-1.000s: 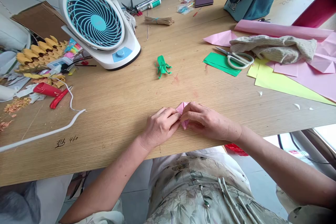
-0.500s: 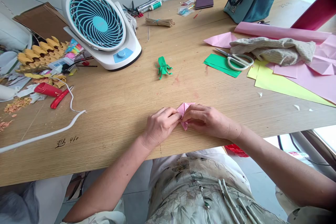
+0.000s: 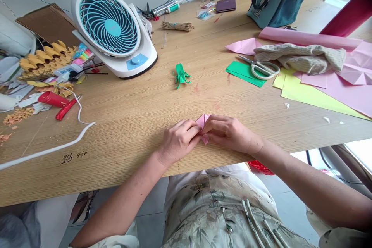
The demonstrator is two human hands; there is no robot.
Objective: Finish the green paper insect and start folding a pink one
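A small piece of folded pink paper (image 3: 203, 120) rests on the table near its front edge, partly hidden by my fingers. My left hand (image 3: 180, 137) is closed on its left side, thumb and fingers pressed together at the paper. From the other side, my right hand (image 3: 228, 132) pinches the same paper, its fingertips almost meeting those of the left. Farther back, straight ahead, stands a green folded-paper insect (image 3: 181, 75) with thin legs; neither hand touches it.
A white and blue fan (image 3: 113, 31) stands at the back left. Scissors (image 3: 266, 70) lie on green paper (image 3: 242, 70) at the right, beside yellow paper (image 3: 310, 97) and a crumpled grey cloth (image 3: 302, 57). A white cable (image 3: 58, 150) runs along the left. A blue bag (image 3: 279, 0) stands behind.
Both hands keep their grip on the pink paper in nearly the same place. My right hand has shifted very slightly; the camera view has moved a little.
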